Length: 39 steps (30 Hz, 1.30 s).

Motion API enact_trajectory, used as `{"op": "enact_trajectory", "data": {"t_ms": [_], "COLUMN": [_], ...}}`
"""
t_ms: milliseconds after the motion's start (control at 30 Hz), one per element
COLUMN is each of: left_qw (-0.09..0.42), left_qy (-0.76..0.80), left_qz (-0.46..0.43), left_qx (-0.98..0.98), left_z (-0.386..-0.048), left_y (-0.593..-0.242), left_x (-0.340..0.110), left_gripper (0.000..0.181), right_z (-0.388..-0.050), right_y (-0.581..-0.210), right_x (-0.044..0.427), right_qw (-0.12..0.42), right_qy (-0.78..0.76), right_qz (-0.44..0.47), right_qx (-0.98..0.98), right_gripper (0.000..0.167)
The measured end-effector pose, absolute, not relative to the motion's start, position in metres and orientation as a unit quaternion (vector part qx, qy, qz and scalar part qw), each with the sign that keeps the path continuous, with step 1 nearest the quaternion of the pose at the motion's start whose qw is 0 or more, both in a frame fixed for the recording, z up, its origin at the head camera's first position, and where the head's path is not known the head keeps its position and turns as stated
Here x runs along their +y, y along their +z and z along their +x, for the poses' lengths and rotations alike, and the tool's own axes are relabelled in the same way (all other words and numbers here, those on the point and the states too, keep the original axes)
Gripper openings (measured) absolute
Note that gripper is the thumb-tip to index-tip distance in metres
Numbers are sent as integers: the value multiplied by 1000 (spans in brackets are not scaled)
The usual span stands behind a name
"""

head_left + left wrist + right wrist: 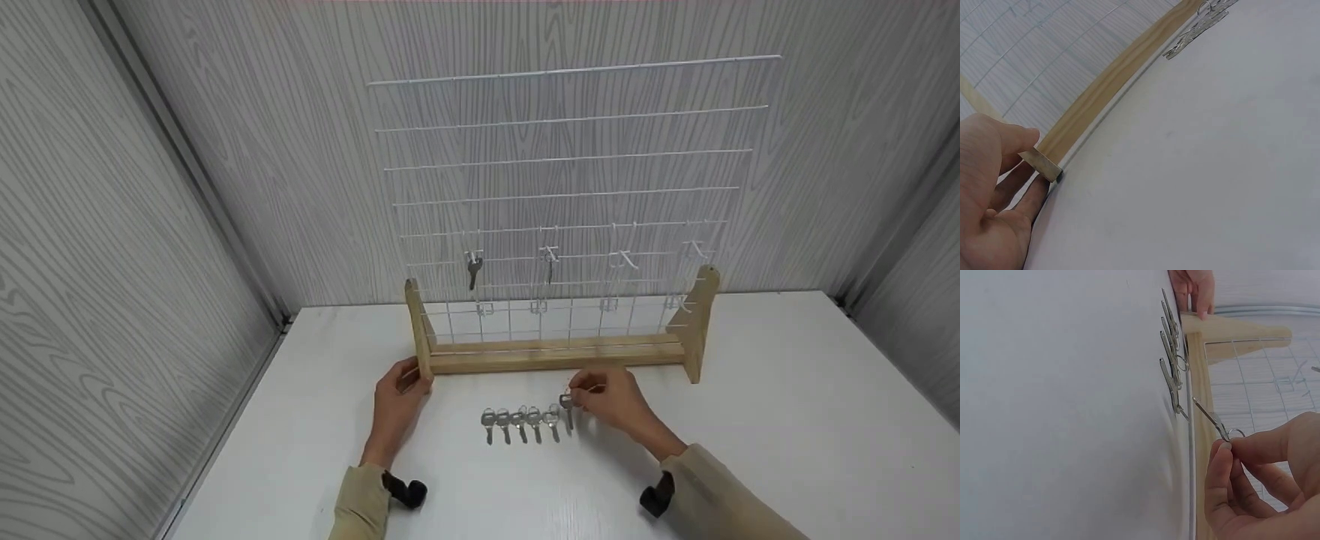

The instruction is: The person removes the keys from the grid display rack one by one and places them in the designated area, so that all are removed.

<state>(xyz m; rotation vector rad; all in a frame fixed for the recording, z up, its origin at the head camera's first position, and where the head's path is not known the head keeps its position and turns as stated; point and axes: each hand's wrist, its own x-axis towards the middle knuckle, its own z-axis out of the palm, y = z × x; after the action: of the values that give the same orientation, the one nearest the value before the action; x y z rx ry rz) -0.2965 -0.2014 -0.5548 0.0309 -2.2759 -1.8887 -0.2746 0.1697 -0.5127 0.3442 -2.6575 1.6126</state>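
My right hand [616, 399] pinches a silver key [568, 412] with a small ring between thumb and fingertips. In the right wrist view this key [1211, 416] points away from the fingers, held above the table. To its left, several more keys [519, 424] with rings lie in a row. My left hand [396, 411] grips the front end of the rack's left wooden side piece [420, 322], thumb on one side and fingers on the other. Above the base stands a white wire grid rack [570, 199]. Two keys hang from its hooks: one at the left [473, 271], another [550, 268] beside it.
Two white hooks on the upper row, one at the middle right [626, 259] and one at the far right [694, 249], stick out without keys. Lower hooks [609, 304] sit beneath. The white tabletop [300, 465] meets grey wood-grain panels [225, 135] behind and at the sides.
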Motion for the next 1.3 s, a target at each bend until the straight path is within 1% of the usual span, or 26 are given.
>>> {"op": "enact_trajectory", "data": {"t_ms": [433, 667, 833, 1067, 1300], "left_qw": [92, 91, 88, 94, 93], "left_qy": [-627, -630, -635, -639, -641], "left_qz": [21, 21, 24, 11, 12], "left_qx": [-773, -771, -767, -763, -762], "left_z": [-297, -296, -295, -296, -296], "left_y": [-555, -557, -557, -555, -554], "left_x": [-200, -200, -200, -202, -202], "left_gripper": [45, 44, 44, 45, 47], "right_z": [-272, -274, -276, -279, -279], "right_y": [-518, -522, -522, -519, -516], "right_x": [172, 170, 169, 166, 164], "right_qw": [-6, -14, -9, 4, 10], "right_qy": [485, 478, 468, 438, 404], "right_qz": [120, 106, 112, 145, 141], "right_qx": [-866, -872, -877, -887, -904], "right_gripper": [3, 6, 6, 6, 4]}}
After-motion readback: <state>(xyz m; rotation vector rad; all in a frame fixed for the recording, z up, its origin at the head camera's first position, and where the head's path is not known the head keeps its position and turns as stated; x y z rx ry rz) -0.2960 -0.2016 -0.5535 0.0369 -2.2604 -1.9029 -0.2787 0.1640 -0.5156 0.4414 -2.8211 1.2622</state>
